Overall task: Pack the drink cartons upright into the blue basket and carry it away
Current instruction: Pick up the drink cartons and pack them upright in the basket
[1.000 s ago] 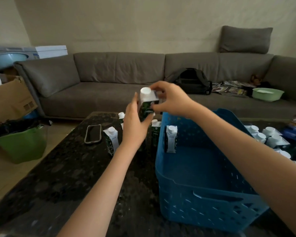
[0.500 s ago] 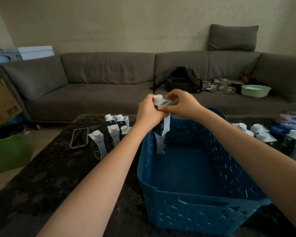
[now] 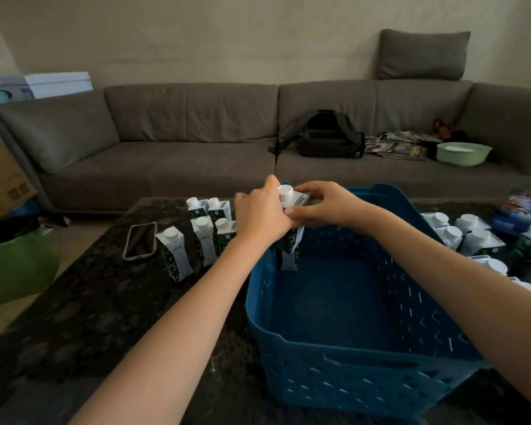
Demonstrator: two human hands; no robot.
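Note:
A blue plastic basket (image 3: 344, 384) stands on the dark table in front of me. Both hands hold one green-and-white drink carton (image 3: 290, 242) with a white cap over the basket's far left corner. My left hand (image 3: 262, 214) wraps its side and my right hand (image 3: 322, 205) pinches its top. Another carton (image 3: 288, 260) stands upright in that corner, mostly hidden behind the held one. Several cartons (image 3: 203, 237) stand on the table left of the basket, and several more cartons (image 3: 478, 237) stand to its right.
A phone (image 3: 140, 240) lies on the table left of the cartons. A grey sofa (image 3: 181, 142) runs behind the table, carrying a black backpack (image 3: 328, 134), magazines and a green bowl (image 3: 462, 153). A green bin (image 3: 16, 265) and a cardboard box stand at the left.
Both hands have brought the carton down and to the right, from above the table beside the basket to over the basket's far left corner. My view has shifted slightly.

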